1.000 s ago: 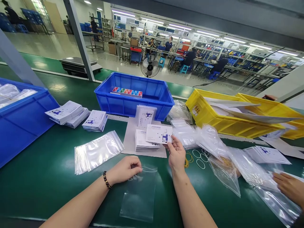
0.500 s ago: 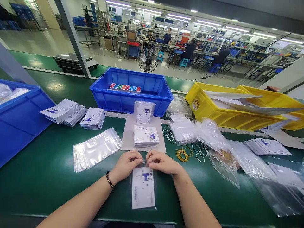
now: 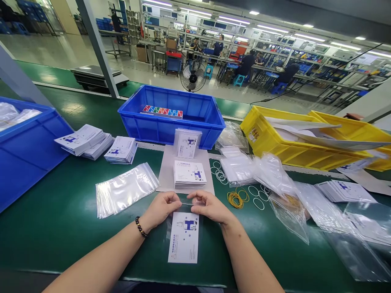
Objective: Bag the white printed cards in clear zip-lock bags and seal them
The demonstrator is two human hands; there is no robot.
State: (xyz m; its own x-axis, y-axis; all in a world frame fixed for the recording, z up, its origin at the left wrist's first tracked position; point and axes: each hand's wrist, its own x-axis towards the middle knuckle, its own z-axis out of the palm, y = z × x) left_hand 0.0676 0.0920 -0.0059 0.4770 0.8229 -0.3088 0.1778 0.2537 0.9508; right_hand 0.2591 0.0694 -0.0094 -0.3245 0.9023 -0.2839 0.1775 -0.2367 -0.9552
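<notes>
A clear plastic bag (image 3: pixel 187 202) lies in front of me with a white printed booklet (image 3: pixel 183 240) inside it. My left hand (image 3: pixel 163 207) pinches the left corner of the bag's top edge. At the right end of that edge, my right hand (image 3: pixel 209 206) has thumb and fingers closed on the plastic. Just beyond the hands sits a stack of printed booklets (image 3: pixel 190 173) on a grey board (image 3: pixel 165 171). Behind it, a bagged booklet (image 3: pixel 187 144) stands upright against a blue bin (image 3: pixel 171 130). A pile of flat clear bags (image 3: pixel 126 189) lies left of my hands.
More booklet stacks (image 3: pixel 120 149) stand at the left near another blue bin (image 3: pixel 27 150). Yellow rubber bands (image 3: pixel 236 199) and white rings (image 3: pixel 220 175) lie to the right. Plastic-wrapped packs (image 3: pixel 275 175) and yellow bins (image 3: pixel 293 150) fill the right side. A fan (image 3: pixel 193 76) stands beyond the bench.
My hands have moved slightly apart along the bag's top edge, the right one shifting right. The bag with the booklet has moved slightly toward the far side. The view has shifted a little.
</notes>
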